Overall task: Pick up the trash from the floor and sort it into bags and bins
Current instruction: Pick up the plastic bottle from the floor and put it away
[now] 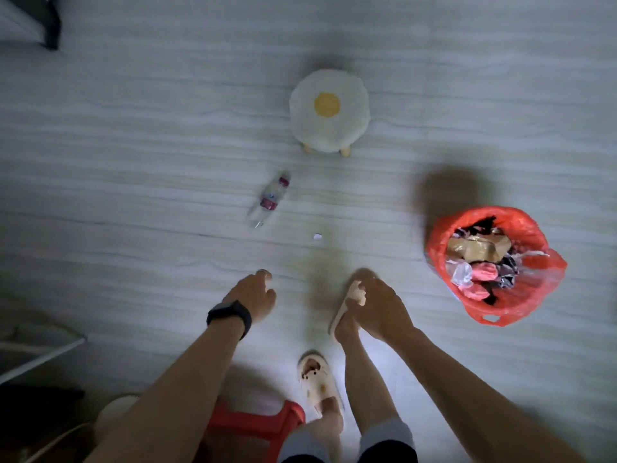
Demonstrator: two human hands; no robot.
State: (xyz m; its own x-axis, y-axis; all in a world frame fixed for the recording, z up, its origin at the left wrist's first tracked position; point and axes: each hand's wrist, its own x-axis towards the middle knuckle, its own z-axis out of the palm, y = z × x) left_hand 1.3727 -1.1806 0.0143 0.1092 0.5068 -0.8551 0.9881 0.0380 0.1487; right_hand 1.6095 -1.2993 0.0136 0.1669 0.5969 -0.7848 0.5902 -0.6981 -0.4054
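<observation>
Two pieces of trash lie loose on the floor (133, 135) ahead of the feet: a clear plastic bottle (268, 199) on its side, left of centre, and a tiny white scrap (317, 236) to its right and nearer. The bottle looks empty or nearly so, so it should be light and thin-walled and would likely dent under a hard squeeze. Lying on its side it may roll, and the labelled middle seems the surest place to close round it. The scrap is probably paper, near weightless and flat to the boards, and calls for a fingertip pinch. The left hand (255, 294), with a black band (230, 317) at the wrist, hangs low, its grip slack and the fingers loosely curled round nothing. The right hand (375, 304) overlaps a pale slipper (339, 315), and I cannot tell whether its grip holds anything. Far right, a red bag (480, 309) stands open, heaped with wrappers. The floor is pale wood-grain, smooth and probably slick. Around it are dark furniture (50, 25) at top left, a metal frame (43, 352) at the left edge, a red stool (260, 426) at the bottom, and an egg-shaped stool (329, 110) beyond the bottle.
</observation>
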